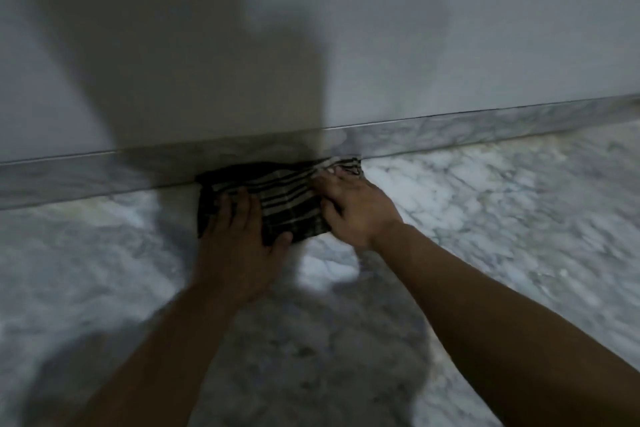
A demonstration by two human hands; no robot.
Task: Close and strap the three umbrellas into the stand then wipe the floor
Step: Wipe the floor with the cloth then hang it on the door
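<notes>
**Inspector:** Begin with the largest surfaces.

**Assistant:** A plain pale wall [450,28] fills the upper half, with a broad shadow across its left part. Below it lies a grey-veined marble floor [519,236], and a marble skirting strip [450,130] runs along the joint between the two.

**Inspector:** The task item?

**Assistant:** A dark cloth [287,198] with pale stripes lies flat on the floor, its far edge pushed against the skirting. Umbrellas and stand are out of view.

**Inspector:** Hands?

**Assistant:** The left hand [239,239] rests palm-down on the cloth's near left part, fingers straight and together, thumb spread onto the near edge. The right hand [353,208] lies on the cloth's right end, its fingers bent into bunched fabric by the skirting; blur prevents confirming whether they actually pinch it.
</notes>
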